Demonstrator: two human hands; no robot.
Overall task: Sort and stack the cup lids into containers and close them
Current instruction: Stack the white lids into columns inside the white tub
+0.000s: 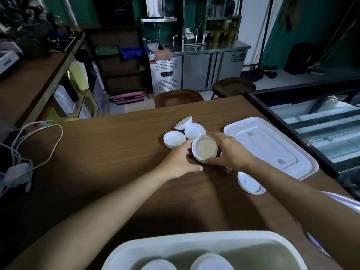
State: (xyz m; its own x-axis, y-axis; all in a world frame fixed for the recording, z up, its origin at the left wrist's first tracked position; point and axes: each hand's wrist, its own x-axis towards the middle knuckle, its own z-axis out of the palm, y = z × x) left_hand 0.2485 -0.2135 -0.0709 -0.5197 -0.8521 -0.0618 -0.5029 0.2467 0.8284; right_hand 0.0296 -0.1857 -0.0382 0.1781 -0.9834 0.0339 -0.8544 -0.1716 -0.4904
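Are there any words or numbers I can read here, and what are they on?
None can be read.
Logo on the steel fridge door: too blurred.
Small control panel left of it: too small.
Marking on the white box at left: blurred.

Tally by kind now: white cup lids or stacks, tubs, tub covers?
White rectangular plastic tub: 1
White flat rectangular tub cover: 1
White round plastic cup lids or stacks outside the tub: 5
Same inside the tub: 2
Total: 9
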